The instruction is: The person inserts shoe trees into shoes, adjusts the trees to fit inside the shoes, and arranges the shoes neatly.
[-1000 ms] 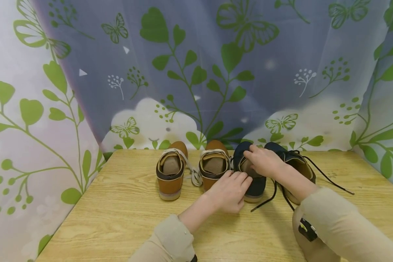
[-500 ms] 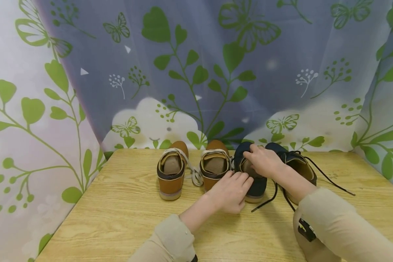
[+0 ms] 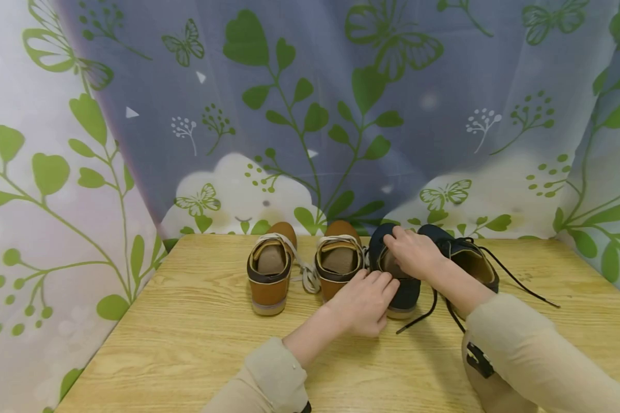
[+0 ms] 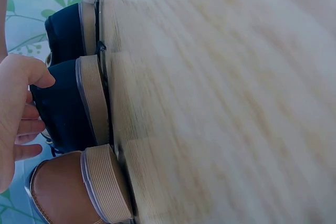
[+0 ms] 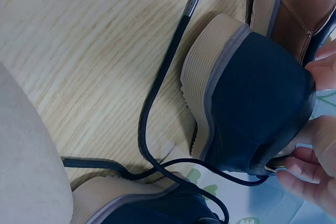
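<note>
Between my hands stands a navy lace-up shoe (image 3: 407,297), heel toward me, with a tan ridged sole (image 5: 205,61). My left hand (image 3: 365,301) holds its heel end, the thumb (image 4: 44,77) against the back of the heel and the fingers by the collar. Farther forward, my right hand (image 3: 413,252) grips the shoe around the tongue and opening; its fingers (image 5: 299,169) curl at the collar, and the tips are partly hidden. The matching navy shoe (image 3: 435,232) sits just right of it, its black lace (image 3: 522,278) loose on the tabletop.
Left of the navy pair stand two brown shoes, an outer one (image 3: 268,297) and an inner one (image 3: 343,228) close by my left hand, with cream laces (image 3: 310,278) between them. All rest on a wooden table (image 3: 196,344) against a patterned curtain (image 3: 299,115). A beige-covered knee (image 3: 496,390) is at lower right.
Both hands stay at the navy shoe, and the shoes keep their places. My right forearm and sleeve have shifted very slightly.
</note>
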Demonstrator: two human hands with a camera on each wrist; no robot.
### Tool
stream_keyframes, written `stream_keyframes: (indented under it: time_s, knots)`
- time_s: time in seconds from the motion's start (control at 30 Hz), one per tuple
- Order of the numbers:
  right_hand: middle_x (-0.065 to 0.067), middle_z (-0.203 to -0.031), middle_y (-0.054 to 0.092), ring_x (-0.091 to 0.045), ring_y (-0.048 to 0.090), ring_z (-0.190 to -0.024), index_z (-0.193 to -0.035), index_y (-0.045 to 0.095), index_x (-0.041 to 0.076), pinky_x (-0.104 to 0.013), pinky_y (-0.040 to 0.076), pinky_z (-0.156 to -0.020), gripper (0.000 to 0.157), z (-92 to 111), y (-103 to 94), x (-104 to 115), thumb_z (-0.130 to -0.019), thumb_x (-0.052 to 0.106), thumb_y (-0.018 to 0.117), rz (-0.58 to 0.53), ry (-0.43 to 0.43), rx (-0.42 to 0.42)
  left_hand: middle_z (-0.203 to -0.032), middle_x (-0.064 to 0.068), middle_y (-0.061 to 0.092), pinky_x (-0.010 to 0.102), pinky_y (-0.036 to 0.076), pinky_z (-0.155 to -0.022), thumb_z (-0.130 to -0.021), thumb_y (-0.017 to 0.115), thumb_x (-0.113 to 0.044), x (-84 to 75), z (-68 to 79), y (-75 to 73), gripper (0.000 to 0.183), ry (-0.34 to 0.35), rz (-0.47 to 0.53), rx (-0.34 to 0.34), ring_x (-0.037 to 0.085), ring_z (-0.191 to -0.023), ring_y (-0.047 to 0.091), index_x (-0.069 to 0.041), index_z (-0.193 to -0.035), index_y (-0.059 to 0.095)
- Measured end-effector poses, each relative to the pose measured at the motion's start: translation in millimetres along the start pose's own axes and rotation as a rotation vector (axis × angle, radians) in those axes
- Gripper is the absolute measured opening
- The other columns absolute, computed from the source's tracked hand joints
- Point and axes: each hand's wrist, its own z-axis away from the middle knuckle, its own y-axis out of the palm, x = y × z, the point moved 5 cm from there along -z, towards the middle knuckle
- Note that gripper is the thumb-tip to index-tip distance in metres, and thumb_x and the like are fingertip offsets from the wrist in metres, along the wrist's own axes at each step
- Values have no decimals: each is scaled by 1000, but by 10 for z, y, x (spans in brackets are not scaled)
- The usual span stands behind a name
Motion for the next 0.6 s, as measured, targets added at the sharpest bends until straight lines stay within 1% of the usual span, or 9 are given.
stream_keyframes:
  time_s: [0.13,0.23,0.43,0.6]
  knots:
    - [-16,-87,49,-25,53,-66,-96,57,-1,-30,46,-49,30,-5,-1,-12,-76,9,76,13,27,-3,-124,4,46,32,38,-91,-86,52,-42,1,-1,-3,57,-1,9,3,18,-110,48,-10,-133,43]
    - [-15,-85,47,-24,51,-64,-94,57,-1,-30,46,-48,30,-6,2,-23,-75,11,77,21,38,-1,-124,4,46,32,39,-91,-86,52,-41,-3,0,0,57,6,12,-8,18,-110,48,-10,-132,44]
    - [-15,-87,48,-27,51,-68,-92,58,0,-32,47,-52,27,-31,1,-34,-75,10,77,31,39,16,-123,5,47,33,40,-90,-86,52,-40,3,4,-8,56,11,9,-38,19,-108,49,-9,-132,45]
    - [-16,-88,49,-28,51,-68,-93,58,0,-34,48,-53,28,-54,19,-26,-76,11,76,37,44,31,-122,5,47,32,40,-90,-86,53,-40,3,5,-3,56,10,11,-34,18,-108,49,-9,-131,45]
